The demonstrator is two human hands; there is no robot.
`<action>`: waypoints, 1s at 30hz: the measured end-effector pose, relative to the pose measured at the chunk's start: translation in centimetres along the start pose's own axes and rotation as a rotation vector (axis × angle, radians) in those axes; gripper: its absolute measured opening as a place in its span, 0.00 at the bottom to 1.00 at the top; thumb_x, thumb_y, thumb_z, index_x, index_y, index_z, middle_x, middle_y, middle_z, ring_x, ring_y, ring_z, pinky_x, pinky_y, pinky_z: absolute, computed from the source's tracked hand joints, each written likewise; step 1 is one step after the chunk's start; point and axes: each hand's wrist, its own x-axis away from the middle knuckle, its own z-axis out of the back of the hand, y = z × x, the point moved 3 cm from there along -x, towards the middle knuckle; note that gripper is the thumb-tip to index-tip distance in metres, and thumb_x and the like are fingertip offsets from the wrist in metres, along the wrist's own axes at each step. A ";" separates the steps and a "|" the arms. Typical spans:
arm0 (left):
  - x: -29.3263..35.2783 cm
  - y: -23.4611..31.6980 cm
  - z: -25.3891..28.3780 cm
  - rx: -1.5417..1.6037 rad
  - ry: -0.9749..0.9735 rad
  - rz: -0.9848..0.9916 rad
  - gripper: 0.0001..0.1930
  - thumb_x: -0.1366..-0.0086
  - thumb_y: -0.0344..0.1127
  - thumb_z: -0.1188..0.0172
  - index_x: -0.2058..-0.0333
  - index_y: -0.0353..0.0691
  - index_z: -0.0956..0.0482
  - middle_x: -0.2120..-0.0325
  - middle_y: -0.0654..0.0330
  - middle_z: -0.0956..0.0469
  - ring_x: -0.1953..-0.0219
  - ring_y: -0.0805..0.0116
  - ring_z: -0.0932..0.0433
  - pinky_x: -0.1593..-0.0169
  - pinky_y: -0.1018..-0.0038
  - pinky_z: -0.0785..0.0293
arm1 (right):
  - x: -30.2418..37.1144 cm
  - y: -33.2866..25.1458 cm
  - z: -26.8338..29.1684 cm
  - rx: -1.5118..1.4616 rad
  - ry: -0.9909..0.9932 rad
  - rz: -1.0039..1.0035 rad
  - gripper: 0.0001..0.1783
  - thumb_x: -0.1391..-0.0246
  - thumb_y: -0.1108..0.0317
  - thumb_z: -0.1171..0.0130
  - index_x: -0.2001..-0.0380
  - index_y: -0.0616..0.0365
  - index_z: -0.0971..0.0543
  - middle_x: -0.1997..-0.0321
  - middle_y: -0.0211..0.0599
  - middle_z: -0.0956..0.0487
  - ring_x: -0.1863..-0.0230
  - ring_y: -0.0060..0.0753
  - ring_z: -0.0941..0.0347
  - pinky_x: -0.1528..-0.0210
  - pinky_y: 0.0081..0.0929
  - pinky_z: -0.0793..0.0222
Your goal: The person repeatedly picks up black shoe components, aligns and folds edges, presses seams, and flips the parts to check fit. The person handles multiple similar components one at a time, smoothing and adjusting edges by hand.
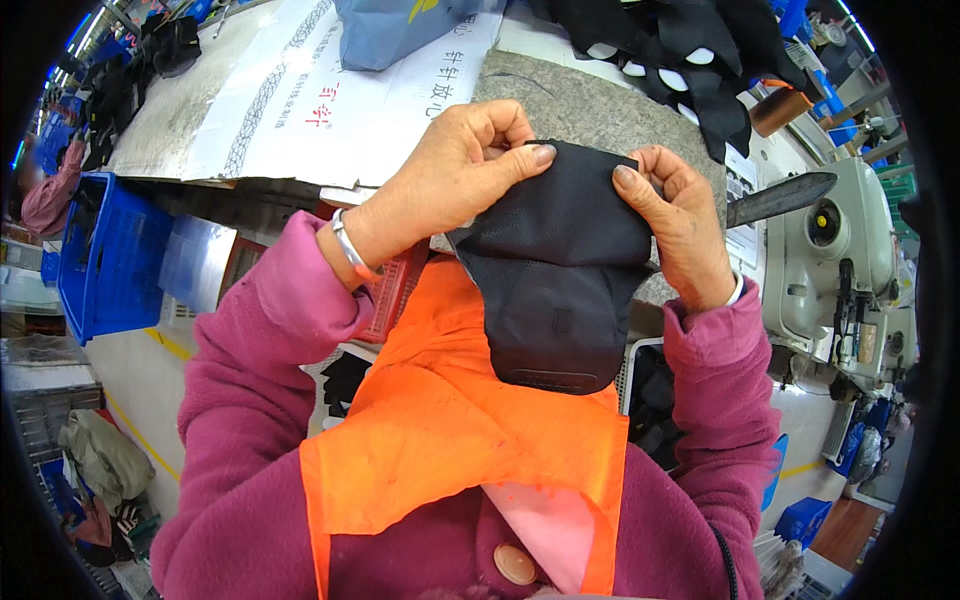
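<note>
A limp black fabric piece [560, 265], cut to shape with seams across it and a small stitched mark near its lower end, hangs in front of my orange apron. My left hand [465, 165] pinches its upper left corner between thumb and fingers. At the upper right corner, my right hand [680, 215] grips the edge the same way, thumb on top. The top edge is stretched between both hands, and the lower part drapes down toward my lap. What lies behind the fabric is hidden.
Ahead is a worktable [600, 105] with a printed white sheet [290, 100], a blue bag [395, 30] and a pile of black cut pieces [690, 50]. A pale green sewing machine [835, 245] stands at the right. Blue crate [115, 255] at left; red basket [395, 295] below the table.
</note>
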 end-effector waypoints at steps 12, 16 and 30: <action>-8.5 -6.3 0.7 0.092 -0.134 0.160 0.10 0.35 0.36 0.37 0.73 0.41 0.27 0.78 0.71 0.26 0.75 0.85 0.31 0.73 0.86 0.36 | -8.2 4.0 3.5 0.026 -0.181 -0.389 0.06 0.44 0.66 0.36 0.70 0.57 0.20 0.74 0.24 0.20 0.75 0.12 0.27 0.70 0.10 0.31; -8.8 -8.0 -0.5 -0.519 -0.079 -0.051 0.13 0.40 0.38 0.34 0.76 0.37 0.27 0.85 0.63 0.28 0.80 0.72 0.29 0.75 0.71 0.34 | -8.3 7.5 4.0 0.200 -0.175 -0.443 0.08 0.44 0.67 0.38 0.74 0.59 0.19 0.77 0.25 0.22 0.78 0.14 0.32 0.75 0.14 0.37; -7.9 -8.0 -2.1 -0.911 0.010 -0.179 0.11 0.47 0.35 0.33 0.66 0.44 0.25 0.63 0.60 0.31 0.58 0.57 0.31 0.57 0.64 0.36 | -8.9 8.0 4.3 0.797 -0.272 -0.177 0.15 0.48 0.65 0.37 0.81 0.63 0.25 0.89 0.41 0.35 0.87 0.32 0.41 0.81 0.31 0.41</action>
